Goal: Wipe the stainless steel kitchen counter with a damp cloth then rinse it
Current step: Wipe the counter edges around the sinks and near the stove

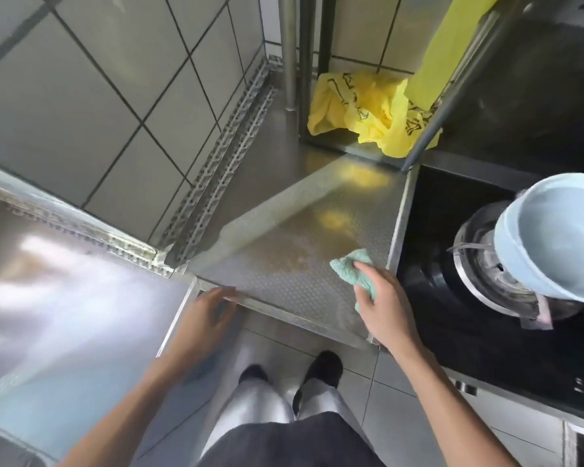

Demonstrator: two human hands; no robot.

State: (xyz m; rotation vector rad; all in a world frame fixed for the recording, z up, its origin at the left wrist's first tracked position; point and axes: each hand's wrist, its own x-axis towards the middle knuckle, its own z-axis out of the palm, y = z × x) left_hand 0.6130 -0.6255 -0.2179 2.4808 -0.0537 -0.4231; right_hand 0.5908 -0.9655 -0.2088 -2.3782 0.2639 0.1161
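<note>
Mint-green cloth (351,269), yellow bag (361,112)

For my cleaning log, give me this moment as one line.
stage: wiping | right hand: pressing green cloth on steel counter near its right edge | left hand: at front edge | brownish smear: remains
</note>
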